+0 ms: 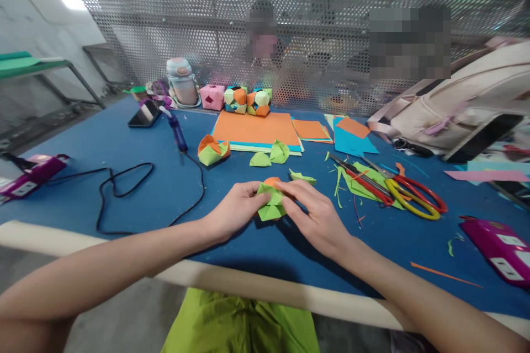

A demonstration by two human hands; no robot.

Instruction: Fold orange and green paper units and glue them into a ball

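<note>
Between my two hands is a green and orange folded paper piece [271,207], held just above the blue table. My left hand [236,207] pinches its left side, thumb on the green face. On the right side, the fingers of my right hand [317,212] press on its upper edge. Beyond it lie green folded pieces [280,151] and a smaller green piece [260,159]. Another green strip-like piece [302,177] rests close to my right fingers. An orange and green folded paper shape [213,150] stands farther left.
Finished paper cubes [236,100] and a bottle [183,83] line the back. Orange sheets [256,129] are stacked before them. Scissors [414,196] lie among green scraps at right. A glue gun [177,131] trails a black cord [111,176] across the left. A bag [467,94] sits back right.
</note>
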